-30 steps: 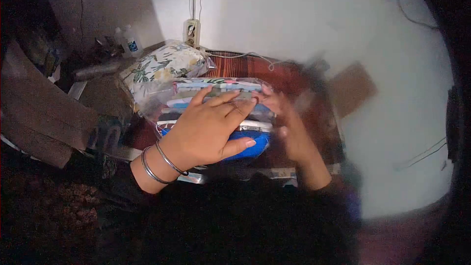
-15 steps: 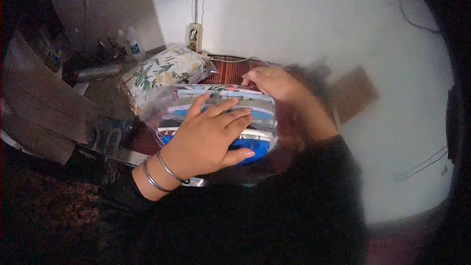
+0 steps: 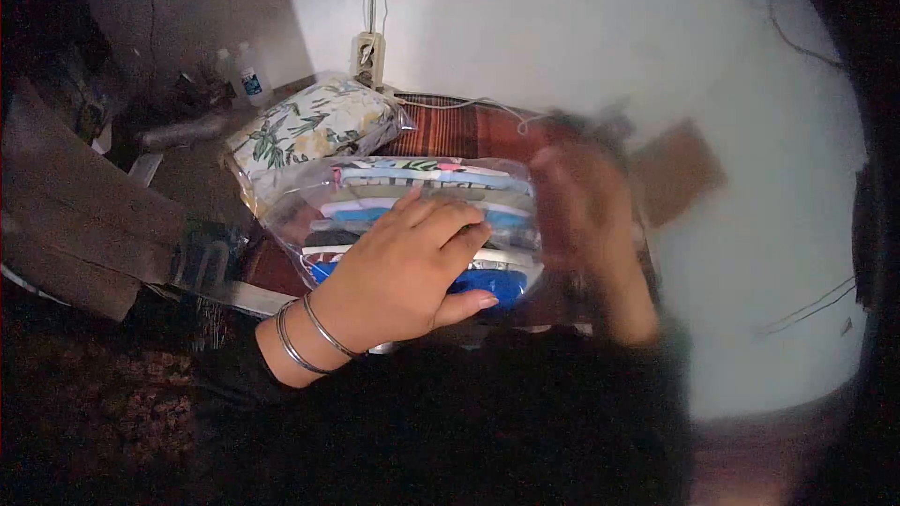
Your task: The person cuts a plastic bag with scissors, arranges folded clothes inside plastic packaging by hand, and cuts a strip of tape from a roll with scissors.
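A clear plastic bag lies in front of me, packed with a row of folded cloths in white, light blue, grey and bright blue. My left hand, two metal bangles at its wrist, rests on top of the bag with its fingers spread and slightly bent. To the right of the bag, apart from it, my right hand is smeared by motion, so its fingers cannot be made out.
Behind the bag sits a second plastic bag with floral cloth. A red striped cloth covers the surface. A power socket with cords hangs against the white wall. Clear bottles stand at the back left; a brown flat piece is at right.
My right hand has come away from the bag's far right edge and moved right and toward me. My left hand stays on the bag, its fingers a little more bent.
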The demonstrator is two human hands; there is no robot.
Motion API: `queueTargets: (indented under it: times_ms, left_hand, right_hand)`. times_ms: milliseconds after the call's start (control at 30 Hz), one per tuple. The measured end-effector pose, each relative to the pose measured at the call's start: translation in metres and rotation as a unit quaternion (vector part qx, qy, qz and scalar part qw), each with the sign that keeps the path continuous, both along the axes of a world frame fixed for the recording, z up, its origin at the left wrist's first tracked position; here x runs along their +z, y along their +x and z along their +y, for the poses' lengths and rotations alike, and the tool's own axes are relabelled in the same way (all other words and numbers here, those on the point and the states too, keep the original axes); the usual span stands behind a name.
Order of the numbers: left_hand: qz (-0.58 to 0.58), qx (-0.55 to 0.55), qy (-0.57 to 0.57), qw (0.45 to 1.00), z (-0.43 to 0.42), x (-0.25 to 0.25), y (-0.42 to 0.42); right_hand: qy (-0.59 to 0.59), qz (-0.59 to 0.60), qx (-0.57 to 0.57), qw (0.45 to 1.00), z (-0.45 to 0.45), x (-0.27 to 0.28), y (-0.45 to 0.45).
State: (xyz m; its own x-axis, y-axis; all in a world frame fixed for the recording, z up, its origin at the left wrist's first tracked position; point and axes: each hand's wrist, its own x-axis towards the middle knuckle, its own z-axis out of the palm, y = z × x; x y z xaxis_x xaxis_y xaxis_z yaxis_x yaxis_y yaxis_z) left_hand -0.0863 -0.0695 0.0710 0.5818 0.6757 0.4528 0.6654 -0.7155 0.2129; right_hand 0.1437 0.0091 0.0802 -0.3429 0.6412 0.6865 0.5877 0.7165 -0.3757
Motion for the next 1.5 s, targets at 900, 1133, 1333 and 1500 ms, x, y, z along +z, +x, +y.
queueTargets:
  times_ms: [900, 1133, 1333, 1500]
  left_hand:
    - [0.067, 0.046, 0.014, 0.997, -0.005, 0.009, 0.006]
    - [0.079, 0.141, 0.016, 0.987, -0.012, 0.007, 0.021]
    - [0.118, 0.189, 0.045, 0.974, -0.017, 0.009, 0.039]
    - [0.12, 0.2, 0.075, 0.969, -0.014, 0.004, 0.044]
  right_hand:
    - [-0.108, 0.117, -0.461, 0.873, -0.101, -0.183, 0.354]
    - [-0.321, -0.003, -0.597, 0.736, -0.075, -0.243, 0.454]
    - [-0.402, -0.141, -0.586, 0.69, -0.08, -0.291, 0.503]
    - [-0.418, -0.193, -0.565, 0.685, -0.079, -0.302, 0.526]
